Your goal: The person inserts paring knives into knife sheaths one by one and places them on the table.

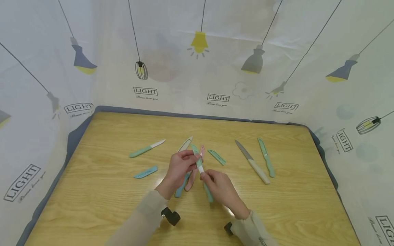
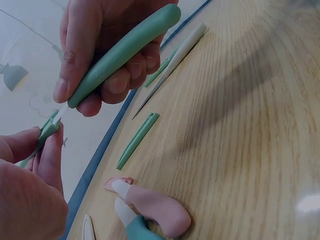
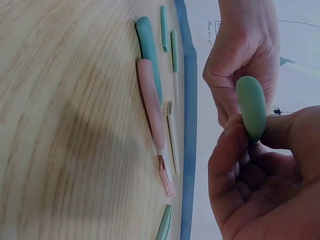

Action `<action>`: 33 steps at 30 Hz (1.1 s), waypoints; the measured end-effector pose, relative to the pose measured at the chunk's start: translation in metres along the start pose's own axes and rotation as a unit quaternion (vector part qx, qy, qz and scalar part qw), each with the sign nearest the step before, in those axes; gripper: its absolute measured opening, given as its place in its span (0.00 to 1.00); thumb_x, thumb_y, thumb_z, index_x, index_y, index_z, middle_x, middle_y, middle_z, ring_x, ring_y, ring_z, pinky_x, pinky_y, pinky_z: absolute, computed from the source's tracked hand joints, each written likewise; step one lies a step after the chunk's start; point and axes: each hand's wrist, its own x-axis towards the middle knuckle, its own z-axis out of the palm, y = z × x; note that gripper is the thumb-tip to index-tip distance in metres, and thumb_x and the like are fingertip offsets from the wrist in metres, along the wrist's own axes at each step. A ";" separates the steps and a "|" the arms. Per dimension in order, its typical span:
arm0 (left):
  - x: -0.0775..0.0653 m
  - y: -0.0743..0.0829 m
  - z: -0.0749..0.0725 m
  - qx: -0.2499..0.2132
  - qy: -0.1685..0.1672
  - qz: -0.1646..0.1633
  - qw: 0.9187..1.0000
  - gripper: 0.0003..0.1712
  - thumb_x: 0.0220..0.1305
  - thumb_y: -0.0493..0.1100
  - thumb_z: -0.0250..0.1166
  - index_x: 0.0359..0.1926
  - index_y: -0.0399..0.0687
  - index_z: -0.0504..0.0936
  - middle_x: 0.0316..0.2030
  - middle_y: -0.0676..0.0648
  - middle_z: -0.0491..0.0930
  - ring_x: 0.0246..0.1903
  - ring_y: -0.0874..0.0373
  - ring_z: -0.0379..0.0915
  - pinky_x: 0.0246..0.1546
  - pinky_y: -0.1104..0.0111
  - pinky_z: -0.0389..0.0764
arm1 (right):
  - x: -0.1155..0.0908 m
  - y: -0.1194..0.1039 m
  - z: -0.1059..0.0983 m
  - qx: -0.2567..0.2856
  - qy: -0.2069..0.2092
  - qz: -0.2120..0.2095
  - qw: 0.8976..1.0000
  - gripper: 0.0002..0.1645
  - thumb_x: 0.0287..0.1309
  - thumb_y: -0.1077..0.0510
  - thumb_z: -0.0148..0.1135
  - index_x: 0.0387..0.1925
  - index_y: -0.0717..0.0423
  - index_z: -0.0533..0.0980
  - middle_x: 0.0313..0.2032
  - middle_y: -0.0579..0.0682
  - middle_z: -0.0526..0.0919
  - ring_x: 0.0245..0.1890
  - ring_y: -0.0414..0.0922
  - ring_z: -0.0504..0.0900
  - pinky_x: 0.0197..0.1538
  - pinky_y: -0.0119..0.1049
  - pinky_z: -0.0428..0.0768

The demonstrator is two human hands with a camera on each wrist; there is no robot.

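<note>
Between both hands is a green-handled knife (image 2: 125,52) with a white blade. My right hand (image 1: 220,186) grips its handle, thumb along one side and fingers curled on the other. My left hand (image 1: 178,167) pinches a green blade sheath (image 2: 48,131) between thumb and fingers. The blade's front part is inside the sheath; a short white stretch shows between sheath and handle. Below the hands lie a pink-handled knife (image 2: 157,207) and a blue-handled knife (image 3: 148,50). The pink knife's blade lies at a pink sheath (image 3: 169,185); whether it is inside, I cannot tell.
Left on the wooden table (image 1: 92,205) lie another green-handled knife (image 1: 141,152) and a blue sheath (image 1: 146,172). A white sheath (image 1: 185,143) is behind my left hand. Rightward are a loose green sheath (image 1: 217,157), a bare grey-bladed knife (image 1: 258,171) and a sheathed green knife (image 1: 266,159).
</note>
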 end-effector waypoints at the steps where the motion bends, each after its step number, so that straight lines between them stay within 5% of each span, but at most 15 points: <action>1: 0.000 0.000 0.000 0.001 -0.001 -0.001 1.000 0.19 0.59 0.38 0.68 0.49 0.30 0.79 0.36 0.41 0.85 0.37 0.51 0.84 0.37 0.65 0.85 | 0.000 0.000 0.000 0.000 0.001 0.001 1.000 0.22 0.72 0.47 0.47 0.37 0.58 0.81 0.14 0.39 0.67 0.10 0.33 0.58 0.11 0.24 0.58; 22: -0.006 -0.005 0.006 -0.010 -0.012 0.003 1.000 0.20 0.59 0.37 0.68 0.49 0.28 0.79 0.35 0.41 0.85 0.37 0.51 0.84 0.39 0.65 0.84 | 0.007 -0.001 0.001 0.023 0.010 0.036 0.999 0.21 0.71 0.47 0.49 0.42 0.58 0.81 0.16 0.41 0.69 0.13 0.35 0.62 0.15 0.25 0.61; 33: -0.008 -0.004 0.007 -0.014 -0.005 0.009 1.000 0.22 0.59 0.38 0.68 0.50 0.26 0.78 0.35 0.40 0.85 0.37 0.52 0.84 0.39 0.66 0.84 | 0.011 0.006 0.005 0.067 0.058 0.054 0.995 0.25 0.66 0.42 0.56 0.34 0.60 0.84 0.19 0.42 0.77 0.19 0.38 0.69 0.19 0.27 0.66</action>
